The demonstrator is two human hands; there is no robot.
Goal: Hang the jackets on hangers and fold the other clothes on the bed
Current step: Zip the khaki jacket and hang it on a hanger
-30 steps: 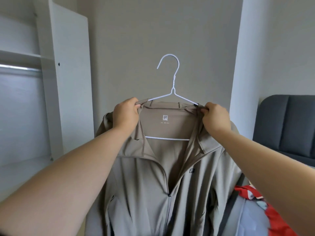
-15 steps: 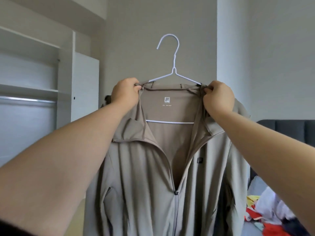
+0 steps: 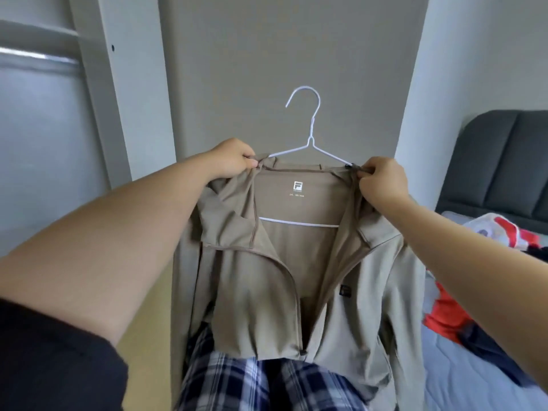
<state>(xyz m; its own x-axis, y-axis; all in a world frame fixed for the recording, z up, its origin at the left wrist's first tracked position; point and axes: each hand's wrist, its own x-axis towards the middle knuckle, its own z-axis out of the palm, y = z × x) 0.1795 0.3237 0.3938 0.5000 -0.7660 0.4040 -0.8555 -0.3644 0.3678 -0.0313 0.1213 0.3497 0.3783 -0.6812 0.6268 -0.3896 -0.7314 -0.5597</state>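
Note:
A beige zip jacket [image 3: 299, 250] hangs open on a white wire hanger [image 3: 310, 143], held up in front of me. My left hand [image 3: 234, 158] pinches the jacket's left shoulder at the hanger's end. At the other end my right hand [image 3: 382, 182] pinches the right shoulder. The hanger's hook stands free above the collar, against the grey wall. Its lower bar shows inside the jacket below the neck label. The jacket's hem drapes over my plaid trousers [image 3: 261, 384].
An open white wardrobe [image 3: 118, 84] with a metal rail [image 3: 35, 56] stands at the left. The bed [image 3: 462, 366] lies at the right with a dark grey headboard [image 3: 498, 164] and a pile of red, white and dark clothes [image 3: 504, 262].
The view has tilted down and the jacket sits lower in it, its hem now on my lap. Both hands keep their pinch on the shoulders.

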